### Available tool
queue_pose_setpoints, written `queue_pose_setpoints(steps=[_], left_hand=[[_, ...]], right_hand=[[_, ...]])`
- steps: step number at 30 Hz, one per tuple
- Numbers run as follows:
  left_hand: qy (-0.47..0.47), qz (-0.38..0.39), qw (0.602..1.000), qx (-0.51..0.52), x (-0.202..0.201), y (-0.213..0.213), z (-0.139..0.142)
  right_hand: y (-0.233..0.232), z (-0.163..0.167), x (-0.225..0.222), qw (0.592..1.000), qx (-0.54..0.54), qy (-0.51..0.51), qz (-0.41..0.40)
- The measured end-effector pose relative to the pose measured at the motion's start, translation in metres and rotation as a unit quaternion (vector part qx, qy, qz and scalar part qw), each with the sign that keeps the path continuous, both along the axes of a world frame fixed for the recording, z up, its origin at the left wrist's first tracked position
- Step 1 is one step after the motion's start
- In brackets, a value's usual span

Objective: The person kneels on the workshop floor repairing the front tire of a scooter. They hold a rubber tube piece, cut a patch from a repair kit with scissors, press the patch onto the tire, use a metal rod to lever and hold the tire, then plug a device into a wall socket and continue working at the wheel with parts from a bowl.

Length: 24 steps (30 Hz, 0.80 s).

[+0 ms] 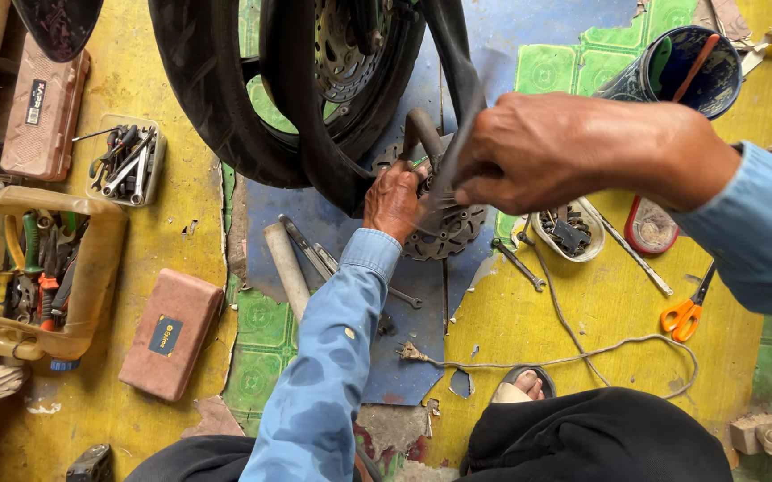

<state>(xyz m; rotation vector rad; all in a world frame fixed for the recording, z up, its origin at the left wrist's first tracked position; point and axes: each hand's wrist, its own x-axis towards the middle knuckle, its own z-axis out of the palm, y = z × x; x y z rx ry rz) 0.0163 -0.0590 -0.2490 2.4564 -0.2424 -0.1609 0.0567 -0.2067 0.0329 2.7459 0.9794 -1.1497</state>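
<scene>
Was standing over the guy while he worked on the floor, so here's how it looked. The wheel [315,80] was already off the bike and stood upright on the painted floor [181,268], its tire [216,98] still around the rim and a black inner tube [310,134] hanging partly out of it in a loop. So my read was that the tube was coming out or going in, somewhere around the middle of the job; I couldn't tell which from where I stood. The brake disc [447,228] lay flat on the floor just under his hands, so that bit was off too. Nothing looked back together.

His left hand [393,201] was down low, fingers curled against the tube right where it met the disc, closed on the rubber as far as I could see. His right hand [547,147] was higher up and closed into a fist around a dark strip that looked like another stretch of the same tube, plus maybe a thin tool; it was blurred, so I couldn't say for sure.

Around him: a tray of wrenches [127,161], a yellow bin of pliers [47,277], loose spanners [315,254] by his left sleeve, orange scissors [685,312] on his right.
</scene>
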Motion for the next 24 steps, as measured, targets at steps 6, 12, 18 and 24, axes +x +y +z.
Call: queue_pose_setpoints(steps=[6, 12, 18, 24], left_hand=[[-0.015, -0.007, 1.000, 0.003, 0.001, -0.002, 0.001], [-0.020, -0.004, 1.000, -0.004, 0.000, -0.002, 0.001], [-0.010, -0.004, 1.000, -0.005, -0.001, -0.001, 0.005], [0.010, -0.005, 1.000, 0.007, -0.001, -0.001, 0.008]], right_hand=[[0.004, -0.005, 0.006, 0.984, 0.034, -0.176, -0.024], [-0.026, -0.025, 0.005, 0.956, -0.050, -0.289, 0.024], [-0.029, -0.029, -0.009, 0.968, -0.029, -0.248, 0.002], [-0.025, -0.029, -0.009, 0.979, -0.095, -0.177, -0.038]])
